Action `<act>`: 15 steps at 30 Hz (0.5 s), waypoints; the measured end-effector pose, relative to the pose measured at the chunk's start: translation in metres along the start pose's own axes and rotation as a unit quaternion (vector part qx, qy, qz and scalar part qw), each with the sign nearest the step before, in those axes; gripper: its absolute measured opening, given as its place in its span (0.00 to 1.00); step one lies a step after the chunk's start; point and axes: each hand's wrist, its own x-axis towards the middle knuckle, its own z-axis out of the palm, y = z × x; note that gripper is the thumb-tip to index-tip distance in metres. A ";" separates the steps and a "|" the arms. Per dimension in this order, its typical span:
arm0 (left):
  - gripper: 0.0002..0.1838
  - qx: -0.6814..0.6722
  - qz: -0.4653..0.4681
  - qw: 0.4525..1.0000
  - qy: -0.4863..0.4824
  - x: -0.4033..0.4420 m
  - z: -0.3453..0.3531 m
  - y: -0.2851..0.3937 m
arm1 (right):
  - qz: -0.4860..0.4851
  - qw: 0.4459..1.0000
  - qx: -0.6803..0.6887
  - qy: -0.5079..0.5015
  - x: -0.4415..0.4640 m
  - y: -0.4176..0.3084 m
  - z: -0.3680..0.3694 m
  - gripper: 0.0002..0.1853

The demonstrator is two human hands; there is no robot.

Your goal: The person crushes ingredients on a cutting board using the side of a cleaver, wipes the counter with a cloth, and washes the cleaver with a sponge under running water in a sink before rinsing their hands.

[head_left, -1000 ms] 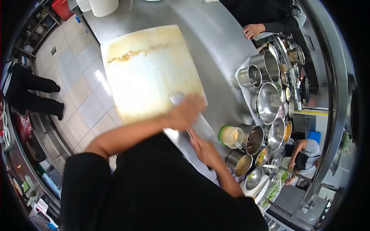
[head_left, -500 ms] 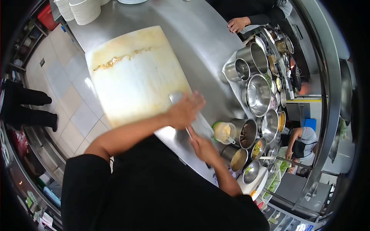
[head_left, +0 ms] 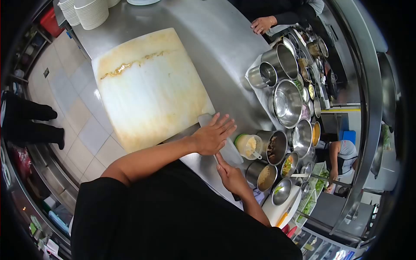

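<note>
My left hand (head_left: 212, 134) lies with fingers spread across the flat of a wide-bladed cleaver (head_left: 232, 151). My right hand (head_left: 232, 178) is closed around the cleaver's handle, and the dark handle end shows below it. The blade's far corner rests at or just over the near right corner of a white cutting board (head_left: 151, 99); whether it touches cannot be made out. A glossy brown streak of paste or sauce (head_left: 122, 69) runs across the board's far part. Near the blade stands a clear tub with yellowish contents and a scoop (head_left: 249, 146).
Steel pots (head_left: 277, 147) and bowls (head_left: 288, 104) crowd the right side. Stacked white bowls (head_left: 91, 13) stand at the far left. A co-worker's hand (head_left: 263, 24) rests at the far edge; another person (head_left: 338, 158) works at the right. Someone's legs (head_left: 34, 119) are at left.
Both hands and the cleaver have shifted, with the blade now mostly off the board's near right edge. The left hand's fingers, blurred before, are now clearly spread. The view has shifted slightly.
</note>
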 end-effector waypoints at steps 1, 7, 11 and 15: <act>0.35 -0.022 0.003 1.000 0.006 -0.001 0.000 0.001 | -0.006 1.000 0.002 0.002 0.001 -0.002 0.000 0.27; 0.36 0.059 -0.014 0.997 0.044 0.002 -0.025 -0.061 | -0.073 0.997 -0.028 0.017 0.065 -0.018 -0.003 0.28; 0.35 -0.010 -0.035 0.998 0.042 -0.003 -0.012 -0.025 | -0.231 0.967 -0.075 0.081 0.042 0.009 -0.007 0.27; 0.35 0.091 -0.107 0.987 -0.078 -0.009 -0.064 -0.101 | -0.127 0.990 -0.046 -0.033 0.113 -0.060 -0.025 0.26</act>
